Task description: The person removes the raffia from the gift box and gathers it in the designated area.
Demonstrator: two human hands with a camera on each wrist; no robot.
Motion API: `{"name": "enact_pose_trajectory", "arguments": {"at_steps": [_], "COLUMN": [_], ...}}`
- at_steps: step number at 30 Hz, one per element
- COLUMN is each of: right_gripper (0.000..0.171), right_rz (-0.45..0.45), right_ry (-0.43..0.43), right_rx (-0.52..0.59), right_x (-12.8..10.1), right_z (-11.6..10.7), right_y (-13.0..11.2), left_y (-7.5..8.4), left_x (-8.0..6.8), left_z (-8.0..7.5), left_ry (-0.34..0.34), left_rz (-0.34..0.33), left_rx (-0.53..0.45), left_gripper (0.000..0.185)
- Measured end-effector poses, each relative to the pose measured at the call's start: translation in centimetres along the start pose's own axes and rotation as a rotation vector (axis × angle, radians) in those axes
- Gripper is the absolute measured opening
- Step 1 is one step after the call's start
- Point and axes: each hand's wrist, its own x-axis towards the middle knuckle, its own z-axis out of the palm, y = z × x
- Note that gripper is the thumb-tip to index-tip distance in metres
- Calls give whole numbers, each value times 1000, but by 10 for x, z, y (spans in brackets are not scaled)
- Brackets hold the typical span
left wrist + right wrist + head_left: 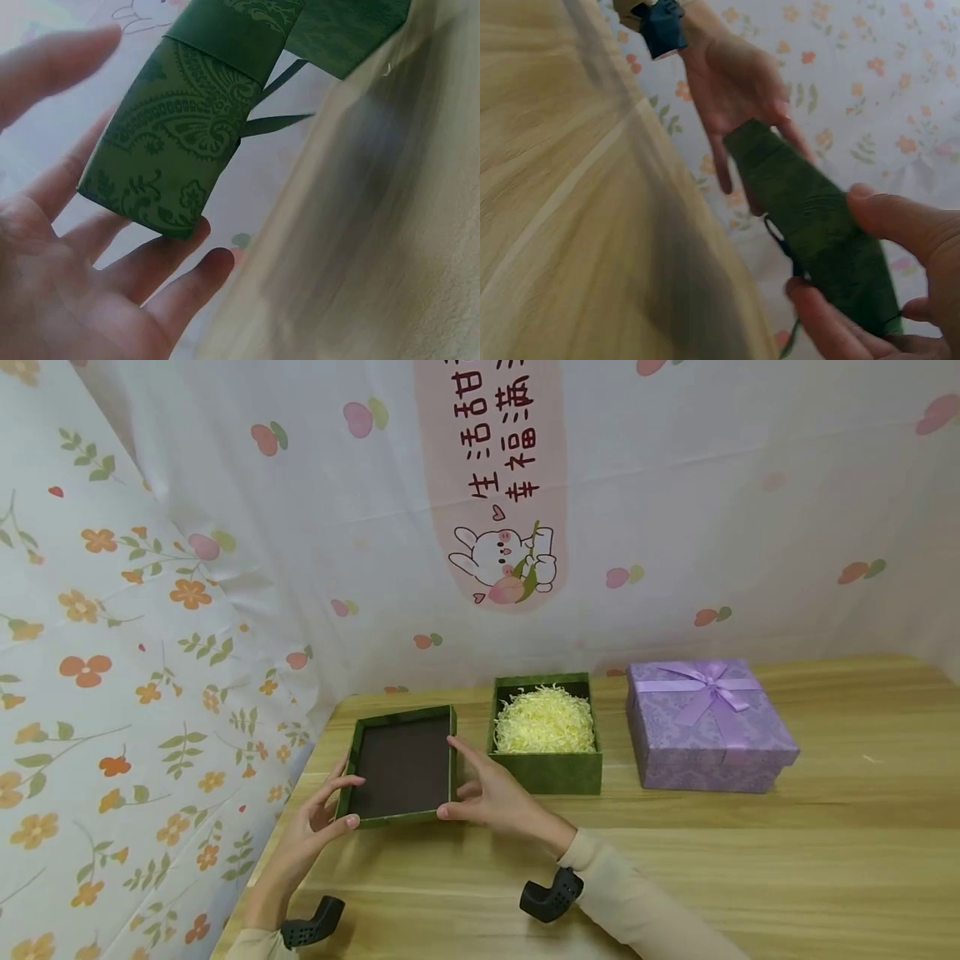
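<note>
Both hands hold a green box lid up over the table's left part, its dark inside facing me. My left hand grips the left side, thumb at the lower corner and a finger over the rim. At the right side, my right hand holds the lid between thumb and fingers. Patterned green lid sides and loose ribbon ends show in the left wrist view. Right of the lid stands an open green box filled with pale yellow shredded paper.
A closed purple gift box with a lilac bow stands right of the green box. The wooden table extends to the right. A floral cloth hangs at the left, and a printed curtain hangs behind.
</note>
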Motion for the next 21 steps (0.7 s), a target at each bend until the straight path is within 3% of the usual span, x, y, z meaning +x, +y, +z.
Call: {"name": "enact_pose_trajectory", "arguments": {"at_steps": [7, 13, 21], "right_gripper": [88, 85, 85], "right_rz": [15, 15, 51], "right_ry": [22, 22, 16], "right_rx": [15, -28, -92], "right_x": [0, -1, -3], "right_z": [6, 8, 15], "right_y": [11, 19, 28], "left_y": [-12, -28, -35], "left_x": [4, 7, 7], "left_z": [1, 8, 18], "left_ry": [21, 77, 0], "left_rz": [-20, -43, -106], "left_rx": [3, -32, -18], "left_gripper": [45, 47, 54]}}
